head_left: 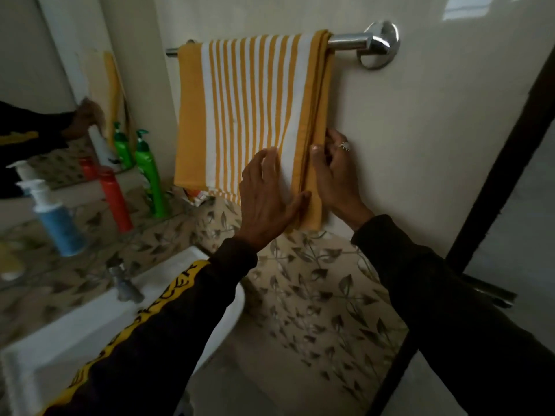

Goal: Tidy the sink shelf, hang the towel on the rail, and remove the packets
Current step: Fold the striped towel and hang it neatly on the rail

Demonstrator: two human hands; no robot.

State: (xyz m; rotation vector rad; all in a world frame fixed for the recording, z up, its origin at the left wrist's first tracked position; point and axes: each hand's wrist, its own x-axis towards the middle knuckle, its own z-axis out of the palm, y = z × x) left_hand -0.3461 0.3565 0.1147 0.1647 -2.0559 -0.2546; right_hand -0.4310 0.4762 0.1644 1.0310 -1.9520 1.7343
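Observation:
A yellow and white striped towel point(240, 109) hangs folded over the chrome rail point(351, 40) on the white wall. My left hand point(267, 199) lies flat on the towel's lower right front, fingers spread. My right hand point(333, 172), with a ring on one finger, pinches the towel's right edge between thumb and fingers. On the glass sink shelf point(168, 219) at the left stand a green pump bottle point(150, 175), a red bottle point(115, 199) and a blue and white pump bottle point(57, 223). A packet point(195, 195) peeks out below the towel's bottom edge.
A mirror point(36, 94) above the shelf reflects the bottles and a hand. Below the shelf sit the white basin point(90, 322) and its metal tap point(123, 280). Leaf-patterned tiles cover the lower wall. A dark door frame point(495, 175) runs along the right.

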